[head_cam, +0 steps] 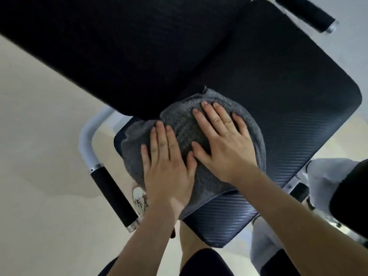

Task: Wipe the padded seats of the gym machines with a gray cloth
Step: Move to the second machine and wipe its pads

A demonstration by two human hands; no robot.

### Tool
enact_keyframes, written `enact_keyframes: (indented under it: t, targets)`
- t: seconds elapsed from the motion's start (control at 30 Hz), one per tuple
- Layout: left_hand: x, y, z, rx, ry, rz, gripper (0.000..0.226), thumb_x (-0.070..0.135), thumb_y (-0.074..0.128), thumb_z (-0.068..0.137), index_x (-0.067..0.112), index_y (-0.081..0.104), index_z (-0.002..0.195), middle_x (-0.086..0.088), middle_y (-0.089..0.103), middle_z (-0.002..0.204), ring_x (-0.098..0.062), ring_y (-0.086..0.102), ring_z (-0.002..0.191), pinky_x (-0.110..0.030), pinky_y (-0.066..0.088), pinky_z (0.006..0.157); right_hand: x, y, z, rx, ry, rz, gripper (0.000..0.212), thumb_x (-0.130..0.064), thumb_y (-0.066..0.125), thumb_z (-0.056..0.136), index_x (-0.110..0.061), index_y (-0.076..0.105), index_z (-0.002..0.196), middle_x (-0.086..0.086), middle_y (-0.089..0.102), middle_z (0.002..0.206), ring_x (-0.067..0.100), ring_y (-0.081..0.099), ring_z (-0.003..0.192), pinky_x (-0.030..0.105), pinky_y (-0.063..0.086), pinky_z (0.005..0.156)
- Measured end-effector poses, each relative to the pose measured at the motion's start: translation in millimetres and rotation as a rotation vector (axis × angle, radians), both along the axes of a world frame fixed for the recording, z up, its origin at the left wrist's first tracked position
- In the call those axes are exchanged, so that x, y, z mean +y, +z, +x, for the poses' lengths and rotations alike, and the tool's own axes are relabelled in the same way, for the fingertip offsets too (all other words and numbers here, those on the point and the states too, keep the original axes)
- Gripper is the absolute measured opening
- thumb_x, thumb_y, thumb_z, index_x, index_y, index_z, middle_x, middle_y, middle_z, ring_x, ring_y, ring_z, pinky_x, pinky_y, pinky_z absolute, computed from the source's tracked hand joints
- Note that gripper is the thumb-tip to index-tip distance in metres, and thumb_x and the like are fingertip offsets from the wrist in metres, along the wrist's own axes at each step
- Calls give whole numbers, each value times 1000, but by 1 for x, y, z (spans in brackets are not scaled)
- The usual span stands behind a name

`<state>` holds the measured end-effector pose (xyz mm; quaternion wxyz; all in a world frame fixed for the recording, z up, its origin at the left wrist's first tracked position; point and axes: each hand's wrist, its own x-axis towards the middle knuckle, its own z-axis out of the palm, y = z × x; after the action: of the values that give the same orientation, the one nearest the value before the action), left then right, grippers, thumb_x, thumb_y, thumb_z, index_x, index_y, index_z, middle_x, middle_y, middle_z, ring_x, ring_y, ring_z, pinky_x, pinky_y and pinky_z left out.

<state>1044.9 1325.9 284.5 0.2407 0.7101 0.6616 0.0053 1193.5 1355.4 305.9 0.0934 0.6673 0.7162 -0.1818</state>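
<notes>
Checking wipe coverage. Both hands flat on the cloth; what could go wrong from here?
1. The gray terry cloth is bunched against the black backrest pad; it may fold and wipe less.
2. Left hand and right hand press only the near-left part of the black textured padded seat; its right side could get skipped.

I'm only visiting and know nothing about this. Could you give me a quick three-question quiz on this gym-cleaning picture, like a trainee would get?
1. True or false: the left hand and the right hand both lie flat on the gray cloth.
2. What does the cloth rest on? A) a wooden table B) the black padded seat C) a barbell
3. What colour is the machine's bent tube frame?

Key: 1 true; 2 B; 3 white.
</notes>
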Motion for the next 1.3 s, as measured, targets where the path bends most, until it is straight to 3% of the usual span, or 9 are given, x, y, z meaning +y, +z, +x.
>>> enact_keyframes:
  t: [0.37,0.53,0.73,0.83,0.93,1.03,1.1,1.17,1.3]
  targets:
    - [87,-4,97,67,-303,98,66,41,23,97,3,11,150,-15,5,159,-24,4,148,-45,9,118,85,-5,98,-17,-7,91,60,-49,30,94,-30,20,150,-8,16,159,11,12,146,40,11,115]
    - [133,-11,137,63,-327,130,67,37,21,95,-1,10,149,-17,9,158,-26,7,147,-42,9,119,133,-17,120,10,32,134,54,-40,26,96,-28,26,149,-7,22,157,13,18,145,41,13,113]
    - [168,-11,165,74,-224,132,68,37,21,92,-3,16,147,-20,21,155,-29,25,143,-40,17,115,182,-24,137,55,58,178,50,-38,25,97,-28,33,146,-6,31,154,14,22,144,44,18,112]
    - [184,-11,180,69,-153,135,69,38,28,91,-4,23,146,-20,31,151,-27,40,135,-36,30,109,208,-28,145,97,56,223,48,-41,24,96,-30,48,136,-5,44,147,17,31,141,49,24,109]
    - [201,-11,191,-2,-76,135,67,34,35,91,-5,26,145,-19,39,148,-23,53,123,-30,45,95,225,-31,152,110,47,269,44,-45,27,95,-26,58,121,-1,58,126,23,51,121,43,44,87]
    - [224,-10,203,-71,-24,49,67,33,25,90,1,15,149,-15,30,153,-25,52,123,-37,50,88,246,-37,157,86,-56,239,45,-51,27,94,-18,58,99,3,58,87,26,57,75,35,36,56]
    - [237,-11,212,-70,12,52,62,34,21,90,6,20,145,-10,38,144,-25,54,116,-38,50,75,260,-42,164,88,-116,173,45,-51,28,94,-13,49,79,3,52,73,27,53,70,35,34,58]
    - [245,-14,219,-42,36,104,51,31,23,94,8,30,138,-7,46,128,-23,55,105,-34,36,61,271,-44,168,93,-140,54,48,-50,27,94,-12,41,68,1,46,68,24,48,75,34,31,63]
    - [248,-15,223,40,-2,171,47,28,22,95,4,35,134,-14,48,128,-28,46,117,-34,33,73,276,-39,173,162,-175,-76,44,-42,23,99,-11,53,96,6,53,94,21,43,85,35,31,74]
